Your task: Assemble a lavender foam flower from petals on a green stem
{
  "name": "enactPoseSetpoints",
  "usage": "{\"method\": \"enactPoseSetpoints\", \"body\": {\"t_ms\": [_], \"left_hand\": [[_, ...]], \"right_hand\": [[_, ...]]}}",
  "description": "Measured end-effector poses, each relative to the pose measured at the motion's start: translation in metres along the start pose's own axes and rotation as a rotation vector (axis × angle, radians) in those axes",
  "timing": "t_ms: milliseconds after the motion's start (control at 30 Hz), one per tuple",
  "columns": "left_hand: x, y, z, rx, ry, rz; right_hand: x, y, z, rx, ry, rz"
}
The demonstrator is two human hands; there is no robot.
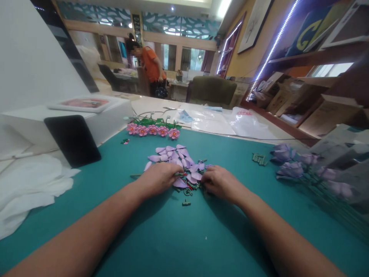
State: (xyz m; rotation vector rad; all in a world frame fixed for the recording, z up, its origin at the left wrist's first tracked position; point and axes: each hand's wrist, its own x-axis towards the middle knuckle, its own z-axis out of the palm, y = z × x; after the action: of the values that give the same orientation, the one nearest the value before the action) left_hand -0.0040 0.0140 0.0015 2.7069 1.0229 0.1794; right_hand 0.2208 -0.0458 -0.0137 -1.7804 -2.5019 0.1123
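Note:
My left hand [160,177] is closed around a thin green stem [136,176], whose other end pokes out by the fingertips with a bit of red near it. My right hand [220,180] has its fingers curled together at the right edge of a pile of lilac petal pieces [173,155]. What those fingers pinch, if anything, is hidden. Dark green and red small parts lie among the petals between both hands. Just in front of the pile are a round green piece [188,191] and a short green connector [186,202].
Pink toy flowers [152,130] lie in a row at the mat's back edge. Purple flowers [288,165] and green pieces [259,159] are at right. A black phone-like slab [72,140] and white cloth [37,184] are at left. A person in orange [151,63] stands beyond.

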Motion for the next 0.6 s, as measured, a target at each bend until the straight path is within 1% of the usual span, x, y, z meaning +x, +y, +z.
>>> {"method": "enactPoseSetpoints", "body": {"t_ms": [100, 200, 300, 500, 600], "left_hand": [[0.000, -0.001, 0.000, 0.021, 0.002, -0.023], [0.000, -0.001, -0.001, 0.031, -0.002, -0.039], [0.000, 0.001, -0.003, 0.041, -0.017, -0.057], [-0.003, 0.006, -0.008, 0.039, -0.020, -0.079], [-0.006, 0.009, -0.011, -0.015, -0.053, -0.117]], "right_hand": [[0.001, 0.004, 0.004, -0.014, 0.045, 0.024], [0.001, -0.001, 0.004, 0.021, 0.076, -0.063], [0.001, -0.009, 0.004, 0.003, 0.063, -0.120], [0.002, -0.017, 0.011, -0.090, 0.044, -0.118], [0.003, -0.018, 0.014, -0.086, 0.100, -0.124]]}}
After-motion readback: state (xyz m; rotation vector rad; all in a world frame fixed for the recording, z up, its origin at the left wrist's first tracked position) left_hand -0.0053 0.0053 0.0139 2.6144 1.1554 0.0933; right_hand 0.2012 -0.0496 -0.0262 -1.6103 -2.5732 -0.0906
